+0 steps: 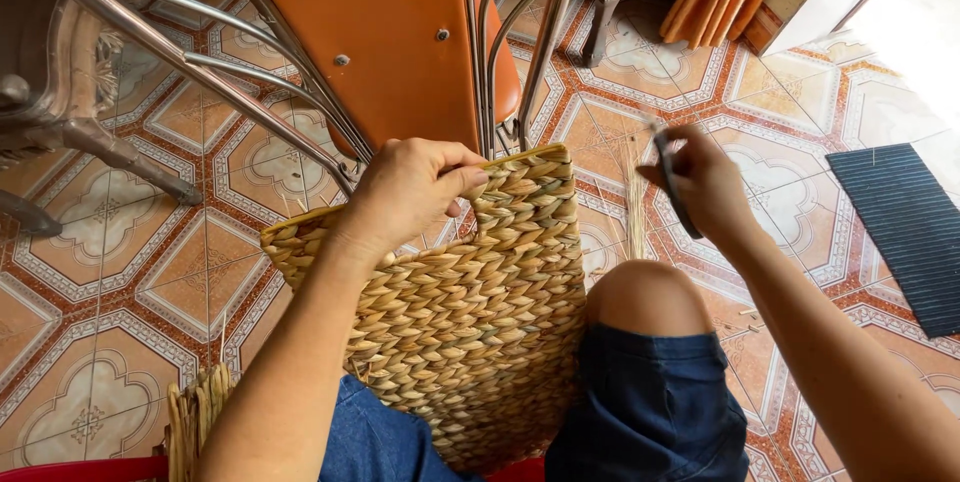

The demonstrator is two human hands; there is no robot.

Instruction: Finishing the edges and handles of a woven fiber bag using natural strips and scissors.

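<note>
Weaving a basket held between the knees, above a tiled floor (120,272).

Left to right: a bundle of straw (195,422) lies near left; the left hand (405,192) has its fingers (465,180) curled shut on the top rim of the woven basket (480,312), steadying it upright. The right hand (705,182), just right of the basket, pinches a thin dark tool (675,187) and some loose fibres (633,197). It looks like rim trimming or finishing; the next move likely calls for bringing the tool to the rim.
</note>
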